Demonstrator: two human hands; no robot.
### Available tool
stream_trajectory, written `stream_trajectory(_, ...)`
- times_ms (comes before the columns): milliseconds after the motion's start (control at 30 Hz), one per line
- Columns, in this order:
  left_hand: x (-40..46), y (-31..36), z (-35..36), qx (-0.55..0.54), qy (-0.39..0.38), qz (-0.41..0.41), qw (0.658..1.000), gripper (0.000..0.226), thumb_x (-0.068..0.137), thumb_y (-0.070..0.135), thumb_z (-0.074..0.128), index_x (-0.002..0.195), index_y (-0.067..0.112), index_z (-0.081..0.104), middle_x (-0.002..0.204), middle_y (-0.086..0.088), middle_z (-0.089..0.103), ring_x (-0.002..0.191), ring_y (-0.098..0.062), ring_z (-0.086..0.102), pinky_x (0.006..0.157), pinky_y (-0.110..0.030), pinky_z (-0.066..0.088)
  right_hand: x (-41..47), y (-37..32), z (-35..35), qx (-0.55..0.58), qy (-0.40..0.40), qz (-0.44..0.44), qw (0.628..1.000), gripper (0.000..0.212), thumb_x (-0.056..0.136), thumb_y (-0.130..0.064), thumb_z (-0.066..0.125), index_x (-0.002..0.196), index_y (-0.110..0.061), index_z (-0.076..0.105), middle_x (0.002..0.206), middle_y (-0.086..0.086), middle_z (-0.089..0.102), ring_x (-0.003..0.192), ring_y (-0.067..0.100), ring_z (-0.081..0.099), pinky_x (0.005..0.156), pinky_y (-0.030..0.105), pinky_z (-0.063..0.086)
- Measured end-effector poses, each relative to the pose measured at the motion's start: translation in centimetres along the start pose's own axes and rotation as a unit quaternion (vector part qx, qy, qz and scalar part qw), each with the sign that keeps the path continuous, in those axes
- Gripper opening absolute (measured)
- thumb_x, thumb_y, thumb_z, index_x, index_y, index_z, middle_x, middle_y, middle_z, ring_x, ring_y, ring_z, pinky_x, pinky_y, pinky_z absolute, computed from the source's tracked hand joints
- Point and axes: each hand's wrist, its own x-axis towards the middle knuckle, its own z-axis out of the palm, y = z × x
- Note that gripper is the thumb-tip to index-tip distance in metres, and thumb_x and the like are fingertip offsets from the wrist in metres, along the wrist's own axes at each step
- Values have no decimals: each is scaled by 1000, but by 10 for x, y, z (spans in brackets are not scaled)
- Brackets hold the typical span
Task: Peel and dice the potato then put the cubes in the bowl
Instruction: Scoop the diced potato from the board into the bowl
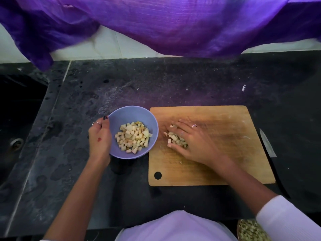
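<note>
- Dark stone counter [104,180] fills the view, with a purple cloth [156,23] hanging across the twelve o'clock edge and a dark sink [17,119] at nine o'clock.
- At the centre stands a light purple bowl [152,124], already holding a good heap of diced potato cubes [132,137], pale and without skin.
- The left hand [99,138] grips the bowl at its nine o'clock rim: the fingers are curled round the outside and the thumb hooks over the edge.
- Just beside the bowl, at its three o'clock, lies a wooden cutting board [217,169]. The bowl seems to touch or slightly overlap the board's edge; I cannot tell which.
- The right hand [194,141] lies on the board with the fingers fairly straight and slightly apart, laid over a small pile of remaining cubes [175,138] at the board's nine o'clock side, near the bowl. This hand is blurred.
- A knife [267,143] rests on the counter just off the board's three o'clock edge, in no hand.
- No whole potato and no peel can be seen on the board, so I judge that peeling and dicing are finished.
- Most cubes are in the bowl; what is left is to bring the last pile from the board into it, so the task looks almost complete.
</note>
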Motion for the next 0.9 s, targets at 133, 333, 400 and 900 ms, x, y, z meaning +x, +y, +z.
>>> stream_trajectory(133,3,-3,-2,1,-2,-2,1000,32,101,22,41,70,18,48,73,-6,51,72,-18,46,62,-31,34,-12,0,7,-38,50,-14,998,53,91,-57,43,125,-21,61,133,2,57,128,25,47,105,43,39)
stream_trajectory(333,2,-1,-1,17,-12,10,1000,32,102,21,40,72,18,50,72,-3,53,70,-17,48,59,-30,35,-6,-5,10,-70,131,-27,989,31,92,-39,48,99,-16,68,95,5,60,88,24,54,69,38,48)
stream_trajectory(400,2,-1,-2,20,-13,13,1000,31,102,21,39,73,17,49,72,-5,52,72,-18,47,60,-30,34,-4,-6,7,-84,138,-30,986,29,93,-38,49,89,-15,67,88,4,60,79,23,57,59,34,48)
stream_trajectory(900,5,-5,-5,-14,-33,-6,999,27,101,24,41,77,15,50,79,-13,53,75,-23,49,69,-38,38,25,-38,-76,611,185,362,679,31,96,-34,53,77,-10,57,62,-1,52,45,7,40,37,18,28)
